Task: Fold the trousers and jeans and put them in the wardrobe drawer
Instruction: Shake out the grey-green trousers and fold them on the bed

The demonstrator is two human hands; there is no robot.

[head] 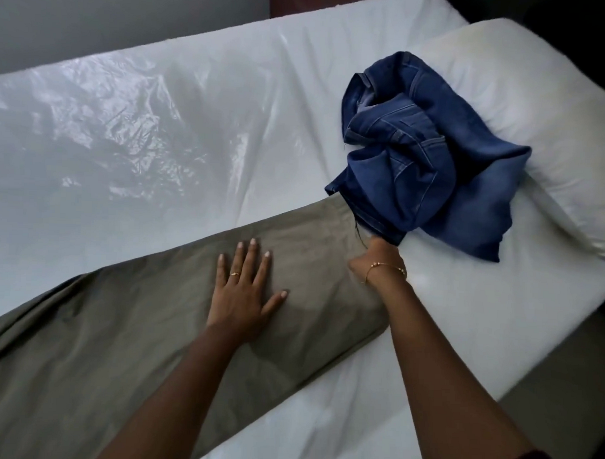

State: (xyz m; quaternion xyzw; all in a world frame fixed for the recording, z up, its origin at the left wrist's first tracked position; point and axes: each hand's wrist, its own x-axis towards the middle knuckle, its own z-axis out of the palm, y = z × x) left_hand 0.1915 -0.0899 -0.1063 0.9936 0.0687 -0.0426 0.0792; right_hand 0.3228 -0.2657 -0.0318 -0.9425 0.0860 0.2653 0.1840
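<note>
While the left hand [245, 289] lies flat, fingers spread, on the olive trousers [126, 329] running lengthwise along the bed [462, 338] near its front edge, the right hand [379, 259] is nearer their far end, curled there; pinching, probably.

trousers [126, 333]: olive-grey woven cloth, matt, smooth with soft creases
jeans [423, 158]: blue denim, matt, coarse weave, faded patches, raised stitched seams
bed sheet [444, 337]: white cloth, matt, lightly wrinkled
plastic cover [109, 112]: clear film, glossy, crinkled, catching light
pillow [538, 110]: white cloth, soft, faint sheen
bracelet [385, 266]: thin gold-coloured metal, shiny
</note>
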